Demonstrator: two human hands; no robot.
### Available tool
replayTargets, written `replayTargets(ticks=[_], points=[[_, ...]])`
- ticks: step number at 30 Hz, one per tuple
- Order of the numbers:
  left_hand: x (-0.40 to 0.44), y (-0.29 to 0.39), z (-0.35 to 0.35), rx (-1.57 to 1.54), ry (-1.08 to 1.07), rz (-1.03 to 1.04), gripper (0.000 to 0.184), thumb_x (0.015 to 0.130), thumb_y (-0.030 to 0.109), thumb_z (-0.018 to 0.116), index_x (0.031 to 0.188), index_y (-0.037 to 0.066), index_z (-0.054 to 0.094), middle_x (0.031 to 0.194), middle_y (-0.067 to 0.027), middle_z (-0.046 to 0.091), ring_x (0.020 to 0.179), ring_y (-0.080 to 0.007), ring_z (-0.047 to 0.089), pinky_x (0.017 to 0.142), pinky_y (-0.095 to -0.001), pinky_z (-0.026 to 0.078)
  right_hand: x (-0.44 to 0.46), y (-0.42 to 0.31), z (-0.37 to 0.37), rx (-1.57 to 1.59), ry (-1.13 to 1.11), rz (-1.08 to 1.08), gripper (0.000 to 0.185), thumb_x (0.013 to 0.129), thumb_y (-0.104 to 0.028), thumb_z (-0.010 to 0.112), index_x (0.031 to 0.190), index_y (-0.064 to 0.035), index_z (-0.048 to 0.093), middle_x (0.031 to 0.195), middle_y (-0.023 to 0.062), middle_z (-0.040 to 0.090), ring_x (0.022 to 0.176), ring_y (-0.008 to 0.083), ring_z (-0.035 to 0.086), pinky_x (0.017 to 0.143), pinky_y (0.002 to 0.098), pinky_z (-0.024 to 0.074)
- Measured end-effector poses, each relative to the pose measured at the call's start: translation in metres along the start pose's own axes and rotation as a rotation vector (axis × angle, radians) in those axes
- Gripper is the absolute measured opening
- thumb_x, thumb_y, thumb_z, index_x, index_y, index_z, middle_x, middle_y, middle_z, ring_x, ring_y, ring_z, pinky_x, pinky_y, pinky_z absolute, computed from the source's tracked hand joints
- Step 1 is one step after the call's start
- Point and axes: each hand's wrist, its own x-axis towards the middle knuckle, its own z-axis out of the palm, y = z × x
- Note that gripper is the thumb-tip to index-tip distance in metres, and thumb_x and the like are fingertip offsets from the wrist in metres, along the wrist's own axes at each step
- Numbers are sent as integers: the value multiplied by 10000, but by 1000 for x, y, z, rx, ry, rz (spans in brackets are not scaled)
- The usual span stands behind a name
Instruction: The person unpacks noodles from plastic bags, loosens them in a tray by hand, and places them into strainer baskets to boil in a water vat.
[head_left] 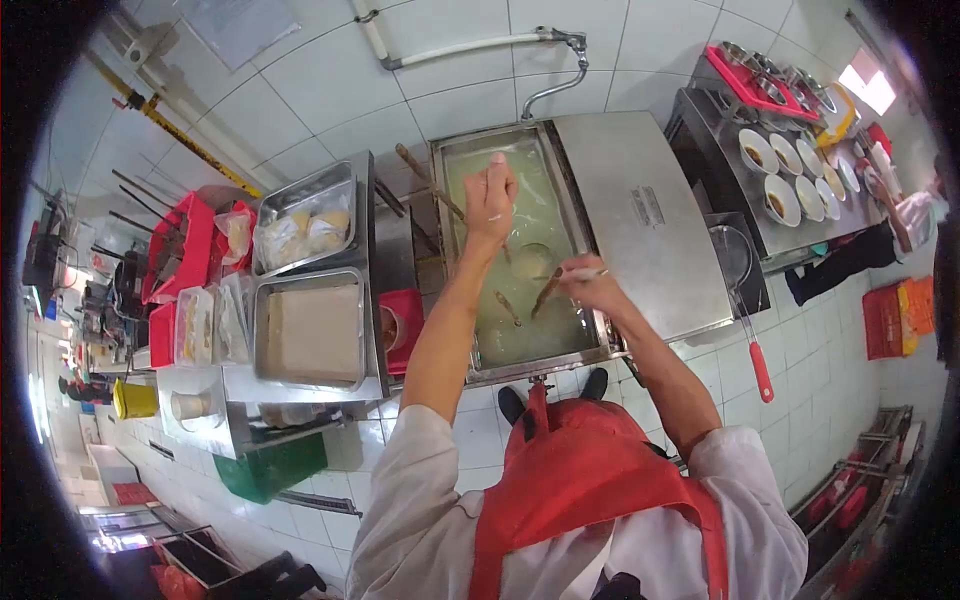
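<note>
My left hand (490,203) is closed above the upper part of a metal vat (602,345) of cloudy greenish liquid; what it grips cannot be made out. Over the vat's right side, my right hand (592,284) is closed around a thin pale stick (588,273). A brown wooden handle (546,293) stands beside its fingertips. Another short wooden handle (508,308) pokes out of the liquid, and a longer one (428,181) leans over the vat's left edge. A round shape (531,261) shows in the liquid between my hands.
Metal trays (310,375) stand on the left counter beside red containers (163,335). A steel cover (650,210) adjoins the vat, with a red-handled strainer (761,372) at its right. Bowls (782,199) sit on the right counter, near another person (913,215). A faucet (556,93) is behind the vat.
</note>
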Motion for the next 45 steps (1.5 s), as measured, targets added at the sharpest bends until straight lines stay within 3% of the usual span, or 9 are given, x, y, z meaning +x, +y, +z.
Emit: replayTargets(ticks=[4,6,10,13,16,18,37,39,45], points=[[-3,1,0,22,-4,68,531,960,300,374,493,49,346,460,9,322,451,-93,286,442,-282,233,7,2,-6,-249,130,46,50,723,-27,598,748,2,629,679,114,633,624,177,597,606,295,467],[-5,1,0,44,4,74,527,960,291,372,494,47,346,460,7,324,450,-94,287,440,-282,236,8,5,-3,-473,-91,-58,106,761,-57,570,781,27,631,651,70,614,648,131,572,598,282,446],[-6,-1,-1,1,-1,46,515,956,275,375,498,40,352,458,2,328,445,-95,288,435,-285,237,18,-9,-11,-185,33,213,109,742,-29,545,793,16,631,661,106,621,643,196,593,614,300,457],[-6,-4,2,4,-3,57,508,954,265,377,501,36,355,460,0,333,447,-95,294,437,-285,242,10,4,-10,-552,-102,-130,88,777,-58,588,731,11,619,670,104,625,622,166,590,584,303,461],[-4,-3,5,-4,-1,79,500,951,253,384,503,33,359,464,-2,336,453,-93,301,441,-284,248,15,3,-7,-73,-38,83,65,749,-52,589,735,3,620,681,118,620,622,197,602,578,321,465],[-7,-3,6,-38,2,86,496,950,246,387,503,32,360,467,-2,336,455,-92,304,443,-283,251,14,-3,-9,-596,-91,-11,116,704,38,528,766,14,623,719,108,645,669,196,606,631,303,473],[-11,0,7,28,32,94,541,954,313,394,485,43,361,459,-2,337,439,-100,300,437,-284,244,14,-8,-12,-316,-22,189,85,740,-57,560,731,7,615,638,141,600,592,247,593,567,318,458],[-13,1,8,24,19,84,536,952,304,404,492,28,393,463,-3,359,452,-95,319,438,-279,262,10,-2,-12,-533,-232,-55,68,723,-62,579,724,-3,614,634,142,595,591,267,587,562,325,456],[-18,2,9,-17,6,89,522,952,280,407,495,28,382,464,-2,351,445,-96,314,433,-280,256,12,-3,-9,-669,-144,-83,105,732,-103,602,713,-2,618,625,144,589,591,287,571,553,352,451]])
